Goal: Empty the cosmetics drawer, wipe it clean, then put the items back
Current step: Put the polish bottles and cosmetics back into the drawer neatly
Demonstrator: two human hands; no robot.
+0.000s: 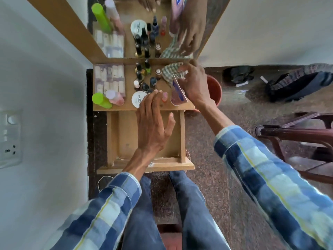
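Note:
The wooden drawer [124, 130] is pulled out below the tabletop [129, 105], and I see nothing inside it. My left hand [153, 123] hovers flat over the drawer, fingers straight, fingertips reaching the tabletop edge near a white round jar [137, 99] and a pink bottle [164, 96]. My right hand [194, 83] holds a pink tube with a blue label [177, 95] upright on the tabletop's right end, its fingers by a checked cloth [170, 73]. Several nail polish bottles [144, 76], a clear organiser box [110, 78], a green bottle [100, 100] and a pink-capped bottle [115, 97] stand on top.
A mirror [144, 27] behind the tabletop reflects the items and my hand. A red bucket [215, 91] sits on the floor to the right, a dark bag [297, 85] beyond it, a wooden chair [297, 136] at right. A wall with a socket [10, 139] is left.

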